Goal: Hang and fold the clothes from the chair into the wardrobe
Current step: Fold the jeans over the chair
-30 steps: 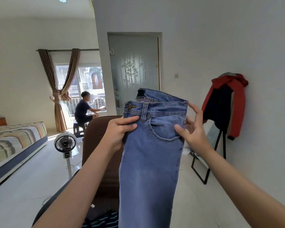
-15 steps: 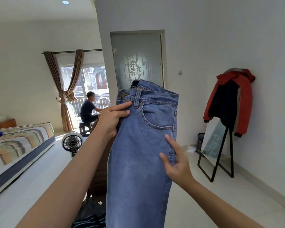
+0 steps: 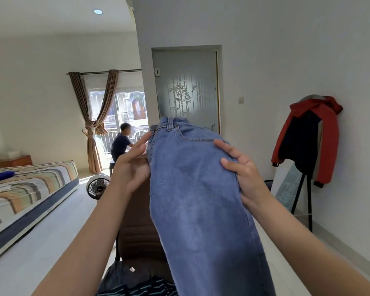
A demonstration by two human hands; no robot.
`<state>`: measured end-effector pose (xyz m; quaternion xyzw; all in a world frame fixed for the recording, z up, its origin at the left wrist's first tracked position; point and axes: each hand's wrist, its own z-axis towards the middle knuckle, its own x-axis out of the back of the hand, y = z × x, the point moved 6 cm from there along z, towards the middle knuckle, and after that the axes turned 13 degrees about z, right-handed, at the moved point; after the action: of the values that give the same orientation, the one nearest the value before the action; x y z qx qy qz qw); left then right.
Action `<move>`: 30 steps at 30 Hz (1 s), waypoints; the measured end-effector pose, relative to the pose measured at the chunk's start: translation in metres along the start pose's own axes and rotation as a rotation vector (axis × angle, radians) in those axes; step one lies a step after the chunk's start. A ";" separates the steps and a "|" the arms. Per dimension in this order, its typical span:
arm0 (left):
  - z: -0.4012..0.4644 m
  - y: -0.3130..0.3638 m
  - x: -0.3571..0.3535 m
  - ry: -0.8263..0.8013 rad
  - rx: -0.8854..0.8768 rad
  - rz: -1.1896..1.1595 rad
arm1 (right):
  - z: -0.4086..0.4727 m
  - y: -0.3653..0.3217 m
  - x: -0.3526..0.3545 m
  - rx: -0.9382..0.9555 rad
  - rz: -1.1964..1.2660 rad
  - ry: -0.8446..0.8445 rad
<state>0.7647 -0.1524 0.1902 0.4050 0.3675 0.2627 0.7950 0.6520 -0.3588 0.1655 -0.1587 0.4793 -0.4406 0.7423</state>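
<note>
**Jeans held up over the chair, much of the scene behind them blocked**

A pair of blue jeans (image 3: 201, 199) hangs in mid-air in front of the person, waistband tipped away toward the far wall and the legs running down out of the bottom edge, so their length and hems are cut off. The right hand (image 3: 246, 178) grips the right side of the jeans below the pocket seam, fingers curled over the front of the denim; the thumb is out of sight behind the cloth. The left hand (image 3: 132, 165) is at the left edge near the waistband with fingers stretched out almost straight. Its palm faces the fabric, and whether the thumb pinches the denim from behind cannot be told.

Below and behind the jeans stands a brown chair (image 3: 137, 227), largely covered by the denim, with only part of its backrest showing. On its seat lies a heap of dark clothes (image 3: 137, 280), one with thin stripes, cropped by the frame edge and hard to separate into single garments.

The wardrobe is nowhere in view. At the right, a red and dark jacket (image 3: 308, 142) drapes over a black stand and hides most of it. To the left are a striped bed (image 3: 26, 189), a small fan (image 3: 97, 185) on the floor partly behind the left forearm, and a second person (image 3: 121, 142) seated by the window, half blocked by the left hand.
</note>
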 end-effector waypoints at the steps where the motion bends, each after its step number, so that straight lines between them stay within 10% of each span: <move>1: -0.004 -0.009 0.003 -0.015 -0.003 -0.097 | 0.004 -0.004 -0.005 0.007 0.013 -0.001; 10: -0.052 -0.106 -0.007 -0.252 0.092 -0.238 | 0.039 -0.030 -0.014 0.071 0.016 0.083; 22: -0.057 -0.081 -0.026 -0.301 0.145 0.388 | 0.039 -0.034 0.051 0.054 -0.033 0.322; 30: -0.063 -0.097 -0.031 -0.239 0.246 0.168 | 0.037 -0.034 0.050 0.016 0.000 0.297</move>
<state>0.7077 -0.1986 0.0954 0.5567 0.2648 0.2312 0.7527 0.6740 -0.4250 0.1775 -0.0856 0.5805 -0.4629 0.6644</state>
